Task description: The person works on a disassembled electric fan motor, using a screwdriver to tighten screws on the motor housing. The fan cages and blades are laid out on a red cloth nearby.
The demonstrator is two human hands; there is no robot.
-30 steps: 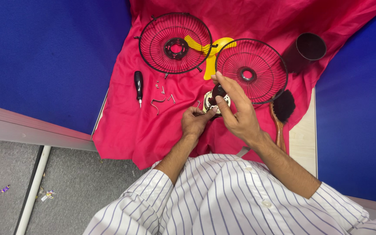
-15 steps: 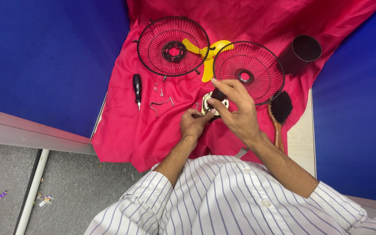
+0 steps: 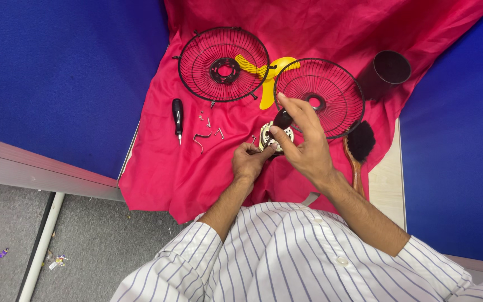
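My left hand (image 3: 248, 160) grips a small round fan motor (image 3: 268, 137) with a pale metal face, holding it just above the pink cloth (image 3: 157, 173). My right hand (image 3: 303, 142) is closed on a black-handled screwdriver (image 3: 279, 121), whose tip points down onto the motor. Both hands meet at the middle of the cloth, in front of the two black wire fan guards (image 3: 223, 64) (image 3: 318, 98). A yellow fan blade (image 3: 268, 96) lies partly hidden between and under the guards.
A second black-handled screwdriver (image 3: 178, 118) lies on the cloth at the left, with several loose screws and a bent wire clip (image 3: 199, 137) beside it. A black cylinder (image 3: 386, 72) stands at the back right. A wooden brush with black bristles (image 3: 358, 146) lies at the right.
My right hand has turned slightly on the screwdriver over the motor. The left hand keeps its hold. The camera has shifted a little.
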